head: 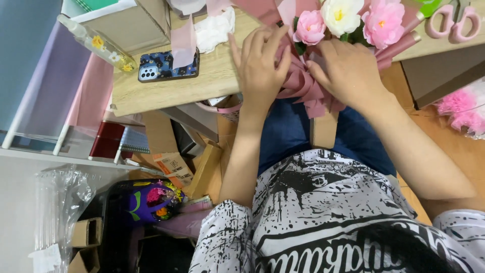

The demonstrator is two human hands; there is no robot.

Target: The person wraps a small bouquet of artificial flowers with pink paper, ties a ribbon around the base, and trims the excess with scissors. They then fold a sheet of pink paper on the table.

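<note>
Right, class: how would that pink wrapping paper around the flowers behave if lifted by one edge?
The pink wrapping paper is creased into folds, so it probably droops and holds bends. It looks thin, likely light and tearable. Both the left hand and right hand press it, suggesting it springs open.

One head-worn camera looks steeply down, close over the person's lap and the wooden table (151,93) edge.

Bouquet (343,23) top cut by upper edge; wrap stem hidden under left hand (260,65), right hand (348,71); scissors (454,20) cropped.
</note>
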